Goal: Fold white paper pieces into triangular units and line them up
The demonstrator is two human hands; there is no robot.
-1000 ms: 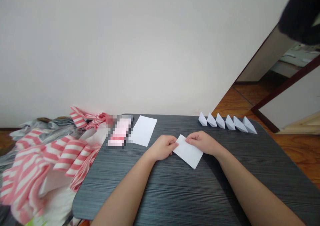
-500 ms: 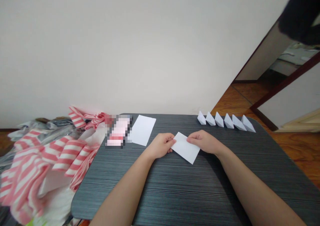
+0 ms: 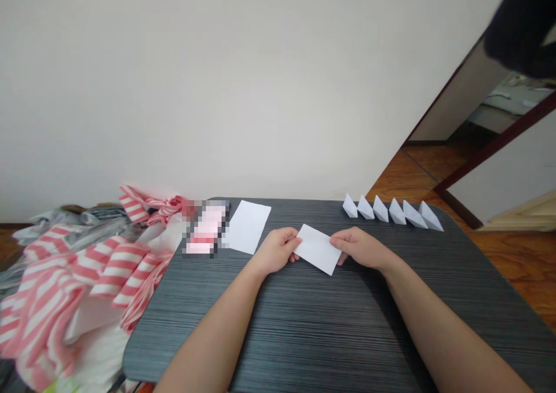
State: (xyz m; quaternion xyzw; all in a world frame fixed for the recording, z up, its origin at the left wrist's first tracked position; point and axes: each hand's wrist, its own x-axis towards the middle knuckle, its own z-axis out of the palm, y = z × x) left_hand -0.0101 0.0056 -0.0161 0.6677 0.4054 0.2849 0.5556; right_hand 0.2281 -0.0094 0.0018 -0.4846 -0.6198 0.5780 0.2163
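Observation:
Between my hands, over the dark table (image 3: 299, 335), is a white rectangle of paper (image 3: 318, 250), tilted with its right end nearer me. My left hand (image 3: 278, 250) pinches its left edge between thumb and fingers. On the right edge, my right hand (image 3: 357, 247) has its thumb on top and its fingers mostly hidden beneath. Whether the paper is folded I cannot tell for sure. A flat white sheet of paper (image 3: 249, 227) lies just beyond my left hand. Several folded paper boats (image 3: 380, 209) stand in a row at the table's back right.
A pixelated pinkish rectangular object (image 3: 207, 226) lies at the back left of the table. Left of the table is a heap of red-and-white striped cloth (image 3: 104, 265). A pale wall (image 3: 260, 92) rises behind; wooden floor (image 3: 399, 173) and a doorway are at the right.
The paper has turned slightly and shifted up a little. My right hand has slid outward to the paper's right edge; my left hand has moved only slightly.

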